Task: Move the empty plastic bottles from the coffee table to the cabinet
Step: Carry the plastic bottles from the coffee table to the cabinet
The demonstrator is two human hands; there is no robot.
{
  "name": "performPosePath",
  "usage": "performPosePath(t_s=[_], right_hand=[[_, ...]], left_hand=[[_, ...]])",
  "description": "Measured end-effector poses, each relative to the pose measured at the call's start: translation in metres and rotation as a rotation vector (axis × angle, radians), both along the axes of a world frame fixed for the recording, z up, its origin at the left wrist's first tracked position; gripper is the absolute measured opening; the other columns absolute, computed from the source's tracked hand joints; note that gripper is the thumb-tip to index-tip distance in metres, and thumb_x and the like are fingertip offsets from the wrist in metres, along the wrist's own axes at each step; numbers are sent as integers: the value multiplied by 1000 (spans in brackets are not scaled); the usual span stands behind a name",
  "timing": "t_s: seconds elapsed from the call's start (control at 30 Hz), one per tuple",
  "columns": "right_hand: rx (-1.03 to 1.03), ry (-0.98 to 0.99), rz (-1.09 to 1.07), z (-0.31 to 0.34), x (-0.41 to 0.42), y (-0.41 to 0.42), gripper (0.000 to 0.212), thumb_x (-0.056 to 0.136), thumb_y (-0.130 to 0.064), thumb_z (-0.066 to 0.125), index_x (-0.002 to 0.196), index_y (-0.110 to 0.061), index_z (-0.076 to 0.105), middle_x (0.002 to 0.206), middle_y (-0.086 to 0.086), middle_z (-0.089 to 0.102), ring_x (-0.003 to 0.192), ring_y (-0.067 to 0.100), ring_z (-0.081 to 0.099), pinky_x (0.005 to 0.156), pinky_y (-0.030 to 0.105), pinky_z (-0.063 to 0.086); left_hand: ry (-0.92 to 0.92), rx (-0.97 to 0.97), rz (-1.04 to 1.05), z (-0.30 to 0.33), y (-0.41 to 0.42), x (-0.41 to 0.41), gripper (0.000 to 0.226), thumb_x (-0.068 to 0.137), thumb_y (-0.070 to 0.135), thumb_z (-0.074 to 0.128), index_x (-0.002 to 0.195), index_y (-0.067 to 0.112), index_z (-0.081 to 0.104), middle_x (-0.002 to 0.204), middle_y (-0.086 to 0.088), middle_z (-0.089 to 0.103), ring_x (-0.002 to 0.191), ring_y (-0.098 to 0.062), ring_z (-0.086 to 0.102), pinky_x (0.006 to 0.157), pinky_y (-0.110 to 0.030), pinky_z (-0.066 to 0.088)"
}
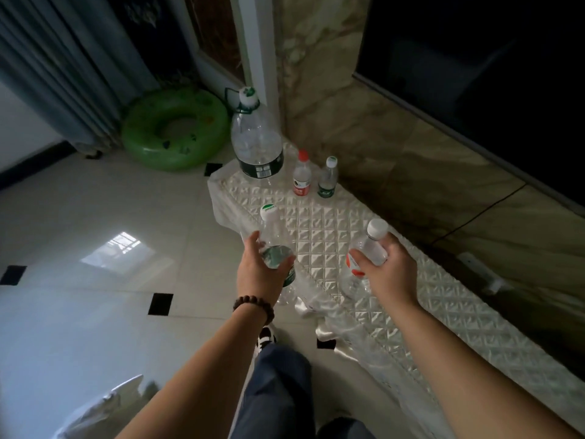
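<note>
Head view. The left hand [264,274] is wrapping closed around a clear plastic bottle with a green label and white-green cap [274,245]; the right hand [384,270] is closing likewise on a clear plastic bottle with a red label and white cap [368,248]. Both bottles are hanging above the near end of the long low cabinet under its quilted cream cover and clear plastic sheet [335,229]. Three more are standing at the cabinet's far end: a large clear jug-type bottle with a dark label and green carry handle [256,144], a small red-capped clear bottle [301,174] and a small green-capped clear bottle [327,179], the small pair just beside each other.

Risks, as judged: the cover is looking slippery and uneven, so a light empty bottle set down carelessly may be tipping or rolling. The left-hand bottle is sitting close to the cabinet's floor-side edge; released there, it could be dropping to the glossy tiled floor [95,201]. Crowding the standing group could be toppling it.

Open room: the cover between the hands and the far-end group is lying bare. Behind the cabinet, the marble-patterned wall [364,122] is closing that side.
</note>
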State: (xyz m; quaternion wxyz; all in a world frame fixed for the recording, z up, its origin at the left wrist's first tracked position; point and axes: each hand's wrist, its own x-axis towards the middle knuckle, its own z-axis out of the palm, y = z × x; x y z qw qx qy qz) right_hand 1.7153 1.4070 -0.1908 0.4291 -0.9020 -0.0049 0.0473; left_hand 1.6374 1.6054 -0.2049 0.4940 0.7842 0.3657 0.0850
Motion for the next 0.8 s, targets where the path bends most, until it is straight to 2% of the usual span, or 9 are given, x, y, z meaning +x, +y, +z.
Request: performPosePath(t_s=[0.2,0.3,0.4,0.57,0.8], right_hand=[[-14,55,-68,-12,41,77,60,73,-38,78,123,-15,56,124,4,61,116,19,55,85,21,36],[-16,65,-82,-23,62,107,60,72,-38,78,123,-15,56,124,3,62,116,19,56,85,20,36],[-19,72,-85,-36,82,128,61,72,-38,78,124,-15,56,124,3,62,116,18,56,87,19,36],[-12,70,-66,-69,121,151,58,71,-35,79,122,-16,57,123,1,63,117,17,55,92,24,40],[-19,44,-48,-139,169,174,63,69,-37,81,124,-16,56,124,2,63,116,19,56,96,35,46]], left_hand=[[32,-26,-60,-20,76,55,79,73,34,78,137,26,33,129,-3,52,112,-20,54,94,-42,50],[51,-23,-80,-31,103,82,79,73,27,79,138,23,34,131,-6,46,108,-16,50,94,-35,48],[66,9,-103,-46,123,107,80,72,27,80,138,22,35,130,-6,48,107,-16,51,90,-31,46],[88,24,-138,-85,142,150,77,74,25,77,137,27,32,132,0,50,114,-19,54,92,-36,49],[90,63,-144,-159,149,205,70,73,30,77,131,24,38,125,-1,55,111,-20,56,90,-40,51]])
